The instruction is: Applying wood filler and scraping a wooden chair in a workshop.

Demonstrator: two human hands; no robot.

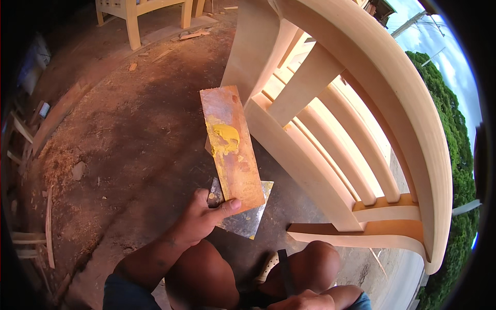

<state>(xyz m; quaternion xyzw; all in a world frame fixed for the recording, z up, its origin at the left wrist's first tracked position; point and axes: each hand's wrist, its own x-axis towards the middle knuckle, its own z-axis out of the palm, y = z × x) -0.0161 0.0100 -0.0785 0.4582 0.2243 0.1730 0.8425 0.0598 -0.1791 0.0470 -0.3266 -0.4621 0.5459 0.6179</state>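
My left hand is closed on the lower end of a flat wooden board, its thumb lying on top. A lump of yellow putty sits on the board's upper half, with smears around it. From beneath the board juts a thin silver metal plate with yellow specks at its corners, beside my fingers. At the lower edge my right hand is curled and partly cut off by the frame. A narrow dark flat strip rises from it in front of my knee; its exact kind does not show.
A large unpainted wooden furniture frame with curved slats stands close at the right. Another wooden piece stands on the far left floor. Wood scraps and sawdust lie on the dark ground. My bent knees are below.
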